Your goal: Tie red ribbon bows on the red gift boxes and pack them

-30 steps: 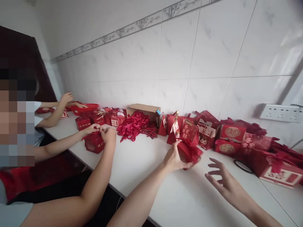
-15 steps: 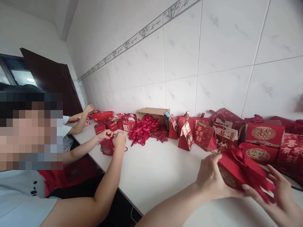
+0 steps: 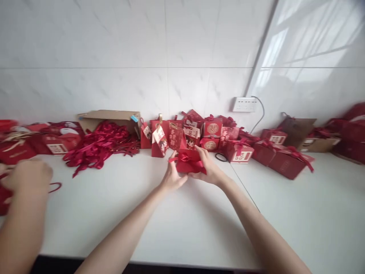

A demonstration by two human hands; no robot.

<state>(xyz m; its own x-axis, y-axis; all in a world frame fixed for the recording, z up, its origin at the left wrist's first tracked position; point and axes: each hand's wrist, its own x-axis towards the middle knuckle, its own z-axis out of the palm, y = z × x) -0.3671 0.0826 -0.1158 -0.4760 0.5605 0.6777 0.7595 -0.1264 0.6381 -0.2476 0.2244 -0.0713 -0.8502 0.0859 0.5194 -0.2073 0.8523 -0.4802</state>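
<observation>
The view has swung to the right since a moment ago: the co-worker who filled the left of the frame is now only a blurred forearm and fist (image 3: 27,177) at the left edge, and the wall socket (image 3: 244,104) and more boxes along the right have come into sight. The small red gift box (image 3: 188,163), held low at the right edge half a second ago, now sits in the middle of the frame, just above the white bench (image 3: 176,228) and in front of the row of finished boxes (image 3: 211,131) against the tiled wall. By the look of it, the box is being brought square in front of the person for work on its ribbon.

The left hand (image 3: 172,178) cups the box's lower left corner, fingers curled under and thumb up along its side. The right hand (image 3: 209,169) closes over the right side and top, fingers resting on the red ribbon bow (image 3: 186,157). Both hands grip the box, neither spread wide.

A heap of loose red ribbons (image 3: 99,146) lies left of centre, before an open cardboard carton (image 3: 110,116).
</observation>
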